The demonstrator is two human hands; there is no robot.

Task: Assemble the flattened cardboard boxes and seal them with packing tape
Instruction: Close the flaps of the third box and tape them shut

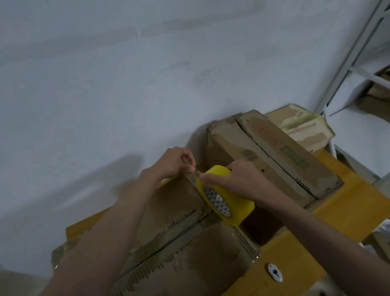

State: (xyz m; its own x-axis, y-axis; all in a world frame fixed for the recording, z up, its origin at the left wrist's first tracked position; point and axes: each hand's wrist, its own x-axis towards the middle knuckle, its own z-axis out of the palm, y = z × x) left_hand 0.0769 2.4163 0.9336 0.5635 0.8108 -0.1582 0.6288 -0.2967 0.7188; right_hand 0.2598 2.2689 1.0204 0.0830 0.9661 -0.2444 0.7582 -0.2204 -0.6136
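The right hand (241,177) grips a yellow tape roll (225,195) at the far right corner of a large cardboard box (182,261) on a wooden table (338,211). The left hand (175,162) pinches the tape's loose end just left of the roll. A small white cutter (274,272) lies near right.

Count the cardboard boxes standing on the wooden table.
2: one box under the hands, its seam untaped; a second box behind the tape roll. More cardboard on the shelves may be boxes.

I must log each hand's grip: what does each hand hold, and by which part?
The right hand holds the yellow tape roll by its outer rim. The left hand pinches the tape's free end.
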